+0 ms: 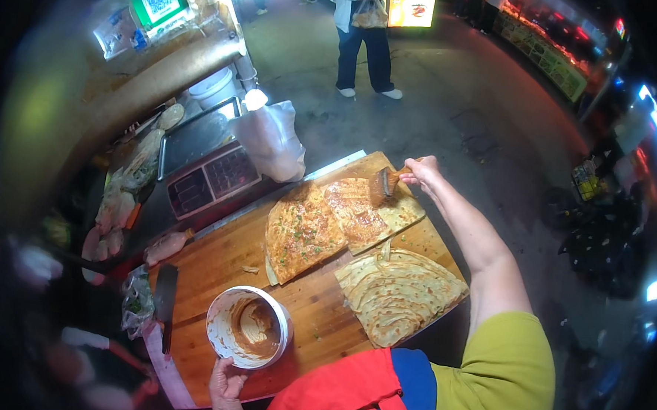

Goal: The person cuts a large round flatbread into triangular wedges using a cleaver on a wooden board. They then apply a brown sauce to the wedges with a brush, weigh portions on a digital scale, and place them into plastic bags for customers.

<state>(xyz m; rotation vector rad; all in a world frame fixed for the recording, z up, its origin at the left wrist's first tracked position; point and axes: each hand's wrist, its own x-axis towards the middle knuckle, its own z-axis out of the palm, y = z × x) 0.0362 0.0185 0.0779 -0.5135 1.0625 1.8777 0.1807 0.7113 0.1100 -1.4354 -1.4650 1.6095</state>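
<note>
My right hand [424, 174] grips the wooden handle of a wide brush [384, 187], whose bristles touch a flatbread [359, 206] partly coated in reddish-brown sauce. Beside it lies another flatbread [305, 231], sauced and dotted with chopped green herbs. A stack of plain, folded flatbreads [404, 292] rests nearer to me at the right of the wooden board [194, 315]. At the near edge, my left hand [227, 386] holds the rim of a white plastic bucket [218, 333], tilted so that brown sauce [262, 343] shows on its bottom and inner wall.
A cleaver [165, 308] and a squeeze bottle [167, 246] lie towards the left of the board. Beyond it are a digital scale [213, 183], a metal tray [195, 137] and hanging plastic bags [273, 141]. A person [367, 45] stands ahead with a bag; another person [97, 360] is at lower left.
</note>
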